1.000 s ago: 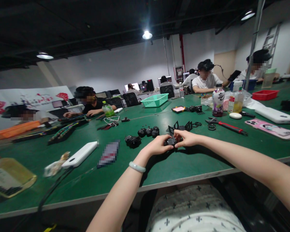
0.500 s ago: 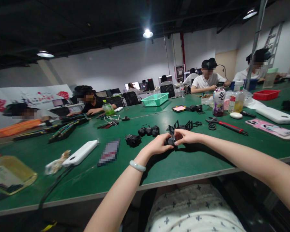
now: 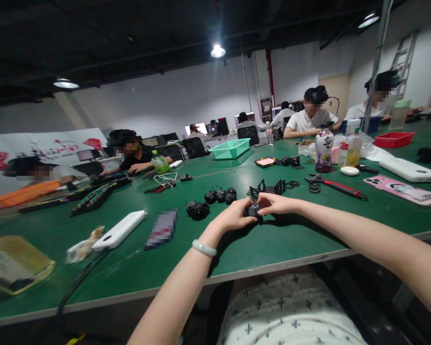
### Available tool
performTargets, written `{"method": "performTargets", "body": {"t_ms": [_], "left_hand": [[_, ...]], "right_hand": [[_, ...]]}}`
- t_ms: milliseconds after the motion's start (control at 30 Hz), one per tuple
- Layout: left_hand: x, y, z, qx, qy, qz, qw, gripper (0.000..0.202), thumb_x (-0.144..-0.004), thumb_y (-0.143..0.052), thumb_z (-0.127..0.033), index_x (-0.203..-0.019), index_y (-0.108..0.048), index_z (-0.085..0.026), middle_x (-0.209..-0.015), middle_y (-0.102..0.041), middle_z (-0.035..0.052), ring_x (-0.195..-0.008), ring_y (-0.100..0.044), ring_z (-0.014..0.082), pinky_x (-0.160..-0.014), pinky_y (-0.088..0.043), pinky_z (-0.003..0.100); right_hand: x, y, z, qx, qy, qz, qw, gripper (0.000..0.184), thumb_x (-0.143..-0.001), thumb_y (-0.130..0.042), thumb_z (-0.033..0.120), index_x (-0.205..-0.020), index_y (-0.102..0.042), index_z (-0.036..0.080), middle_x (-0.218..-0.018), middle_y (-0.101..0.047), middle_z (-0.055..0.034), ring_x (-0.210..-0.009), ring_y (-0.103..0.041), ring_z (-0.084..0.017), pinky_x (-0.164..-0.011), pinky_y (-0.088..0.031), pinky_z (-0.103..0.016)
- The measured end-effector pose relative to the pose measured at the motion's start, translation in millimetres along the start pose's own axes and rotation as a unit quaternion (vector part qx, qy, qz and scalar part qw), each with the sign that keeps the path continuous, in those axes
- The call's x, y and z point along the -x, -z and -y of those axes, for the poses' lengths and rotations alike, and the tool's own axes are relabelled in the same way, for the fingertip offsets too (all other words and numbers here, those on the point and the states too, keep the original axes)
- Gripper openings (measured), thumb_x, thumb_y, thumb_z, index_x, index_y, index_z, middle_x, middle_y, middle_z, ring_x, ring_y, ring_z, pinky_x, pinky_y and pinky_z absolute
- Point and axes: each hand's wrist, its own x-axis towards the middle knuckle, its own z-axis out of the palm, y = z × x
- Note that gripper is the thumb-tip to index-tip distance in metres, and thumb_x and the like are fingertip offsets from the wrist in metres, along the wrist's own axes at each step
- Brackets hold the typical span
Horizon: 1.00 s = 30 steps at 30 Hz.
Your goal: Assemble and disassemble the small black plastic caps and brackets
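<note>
Just above the green table (image 3: 290, 239), a small black device (image 3: 252, 210) sits between my two hands; its exact kind is hard to make out. My left hand (image 3: 237, 213), below a pale bangle (image 3: 204, 247), grips it from the left, thumb and fingers closed on it. From the right, my right hand (image 3: 271, 203) pinches the same piece. Thin black frame-like parts (image 3: 267, 187) stand right behind my fingers. To the left lie several black camera-like units (image 3: 221, 195) in a row and a larger one (image 3: 197, 210). My fingers hide part of the held piece.
Red-handled pliers (image 3: 345, 189), black scissors (image 3: 314, 186), a pink phone (image 3: 402, 190) and a purple-labelled bottle (image 3: 323, 151) stand or lie rightward. A white power bank (image 3: 120, 231) and an oil-coloured bottle (image 3: 17, 263) are leftward. A green basket (image 3: 230, 149) is farther back; co-workers sit across the table.
Almost nothing differs. My hands keep hold of the black device in nearly the same spot, with slight finger movement; the whole view has shifted a little.
</note>
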Motion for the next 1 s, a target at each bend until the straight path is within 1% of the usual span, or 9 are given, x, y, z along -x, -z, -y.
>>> {"method": "performTargets", "body": {"t_ms": [100, 267, 400, 567, 767, 867, 1000], "left_hand": [[0, 0.4, 0, 0.004, 0.002, 0.001, 1.000, 0.029, -0.065, -0.059, -0.030, -0.089, -0.050, -0.016, -0.081, -0.055, 0.0017, -0.072, -0.051, 0.0154, -0.062, -0.038, 0.024], [0, 0.0, 0, 0.011, 0.015, 0.006, 1.000, 0.030, -0.065, -0.059, -0.030, -0.089, -0.049, -0.016, -0.080, -0.055, 0.0010, -0.070, -0.051, 0.0149, -0.059, -0.038, 0.023], [1, -0.6, 0, 0.016, 0.017, 0.008, 1.000, 0.032, -0.066, -0.059, -0.030, -0.093, -0.049, -0.016, -0.081, -0.056, 0.0011, -0.071, -0.052, 0.0151, -0.059, -0.038, 0.023], [1, 0.1, -3, 0.015, 0.014, 0.010, 1.000, 0.034, -0.067, -0.058, -0.031, -0.096, -0.049, -0.016, -0.083, -0.057, 0.0019, -0.071, -0.053, 0.0155, -0.060, -0.038, 0.023], [3, 0.3, -6, 0.007, 0.002, 0.011, 1.000, 0.032, -0.069, -0.055, -0.028, -0.099, -0.050, -0.016, -0.086, -0.058, 0.0029, -0.073, -0.053, 0.0162, -0.063, -0.039, 0.025], [3, -0.2, -6, 0.002, 0.002, 0.012, 1.000, 0.032, -0.071, -0.053, -0.027, -0.100, -0.048, -0.016, -0.087, -0.058, 0.0036, -0.073, -0.054, 0.0166, -0.064, -0.040, 0.025], [3, -1.0, -8, -0.014, 0.003, 0.011, 1.000, 0.032, -0.072, -0.051, -0.027, -0.102, -0.047, -0.015, -0.093, -0.057, 0.0060, -0.081, -0.054, 0.0192, -0.070, -0.041, 0.028]], "right_hand": [[1, 0, -1, 0.053, 0.014, -0.013, 0.998, 0.038, -0.063, -0.063, 0.038, -0.086, -0.046, 0.015, -0.080, -0.054, -0.0012, -0.072, -0.051, -0.012, -0.061, -0.040, -0.024], [3, -2, -1, 0.141, 0.030, -0.035, 0.989, 0.044, -0.058, -0.066, 0.036, -0.092, -0.047, 0.015, -0.086, -0.055, -0.0029, -0.069, -0.051, -0.012, -0.057, -0.040, -0.023], [5, -3, 3, 0.172, 0.059, -0.046, 0.982, 0.042, -0.060, -0.065, 0.036, -0.093, -0.046, 0.015, -0.086, -0.055, -0.0032, -0.070, -0.051, -0.012, -0.058, -0.040, -0.023], [8, -4, 12, 0.225, 0.086, -0.051, 0.969, 0.037, -0.062, -0.063, 0.034, -0.089, -0.048, 0.015, -0.081, -0.056, -0.0025, -0.071, -0.051, -0.013, -0.061, -0.040, -0.024], [11, -7, 15, 0.259, 0.098, -0.057, 0.959, 0.032, -0.065, -0.061, 0.029, -0.090, -0.048, 0.014, -0.083, -0.055, -0.0044, -0.070, -0.051, -0.014, -0.061, -0.041, -0.026], [11, -9, 14, 0.258, 0.101, -0.057, 0.959, 0.032, -0.066, -0.060, 0.028, -0.092, -0.047, 0.014, -0.084, -0.055, -0.0052, -0.070, -0.051, -0.015, -0.061, -0.041, -0.026], [11, -9, 14, 0.251, 0.104, -0.052, 0.961, 0.032, -0.066, -0.060, 0.026, -0.094, -0.047, 0.015, -0.088, -0.055, -0.0064, -0.072, -0.052, -0.015, -0.063, -0.041, -0.027]]}}
